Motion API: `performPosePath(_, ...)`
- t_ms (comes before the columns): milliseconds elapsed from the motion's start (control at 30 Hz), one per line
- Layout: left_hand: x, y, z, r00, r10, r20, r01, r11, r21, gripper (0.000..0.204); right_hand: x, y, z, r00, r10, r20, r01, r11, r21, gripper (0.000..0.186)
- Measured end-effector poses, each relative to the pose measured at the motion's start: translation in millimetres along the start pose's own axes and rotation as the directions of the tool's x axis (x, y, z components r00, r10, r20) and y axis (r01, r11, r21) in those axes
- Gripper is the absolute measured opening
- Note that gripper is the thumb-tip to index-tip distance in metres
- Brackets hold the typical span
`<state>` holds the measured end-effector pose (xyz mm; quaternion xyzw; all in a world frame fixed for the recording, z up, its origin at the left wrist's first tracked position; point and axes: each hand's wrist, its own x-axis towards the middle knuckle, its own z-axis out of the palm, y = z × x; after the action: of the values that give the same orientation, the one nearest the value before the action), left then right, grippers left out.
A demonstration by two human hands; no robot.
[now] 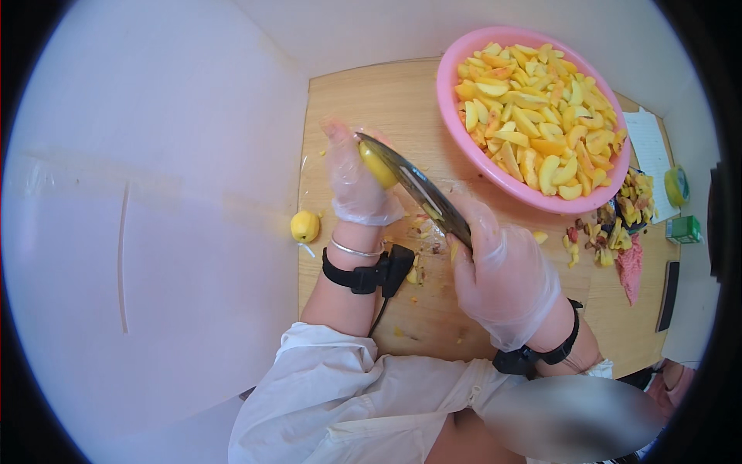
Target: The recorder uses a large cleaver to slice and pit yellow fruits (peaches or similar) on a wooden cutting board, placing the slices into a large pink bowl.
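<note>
My left hand [354, 185], in a clear plastic glove, is closed around a peeled yellow peach [376, 165]. Across that fruit lies the blade of a knife [417, 183], its tip at the peach's far side. My right hand [512, 280], gloved the same way, grips the knife at its near end; the handle is mostly hidden by the fingers. Left of my left wrist, a whole peeled peach [305, 226] rests at the table's edge. Small scraps and wet bits are scattered on the wood below the knife.
A large pink basin [456, 127] full of yellow slices stands at the far right. Beside it are a heap of peelings [635, 203], a pink cloth [630, 271], a paper sheet [648, 143], a tape roll [677, 185] and a green box [683, 230]. White walls border the wooden table [386, 93].
</note>
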<state>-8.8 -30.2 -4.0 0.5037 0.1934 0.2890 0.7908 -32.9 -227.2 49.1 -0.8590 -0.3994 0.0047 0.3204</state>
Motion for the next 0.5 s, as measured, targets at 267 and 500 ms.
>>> performPosePath(267,-4.3,5.7,-3.4,0.970,0.105,0.222,-0.070,0.985,-0.160,0.063,4.3,5.5,-11.4,0.985,0.108,0.133,-0.134,0.968,0.211,0.045)
performPosePath(500,0.0,4.1,-13.9,0.957,-0.008,0.289,0.068,0.978,-0.198,0.062,6.4,9.3,-22.6,0.994,0.093,0.057,-0.106,0.949,0.296,0.051)
